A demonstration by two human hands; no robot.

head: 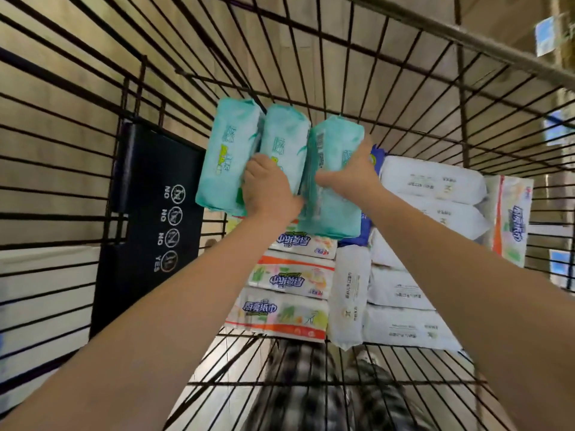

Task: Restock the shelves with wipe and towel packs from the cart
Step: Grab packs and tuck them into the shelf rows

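I look down into a black wire cart [413,98]. My left hand [267,191] grips two teal wipe packs [230,157] side by side, held above the cart's load. My right hand [348,175] grips a third teal wipe pack [333,194] just to the right of them, touching them. Below lie printed kitchen towel packs [289,275] stacked in the middle. White packs [432,185] are stacked on the right.
A black flap with NO/YES pictograms [152,231] stands at the cart's left end. Another printed towel pack [513,219] stands upright at the far right. A blue pack [378,157] peeks out behind my right hand. Brown floor shows through the wires.
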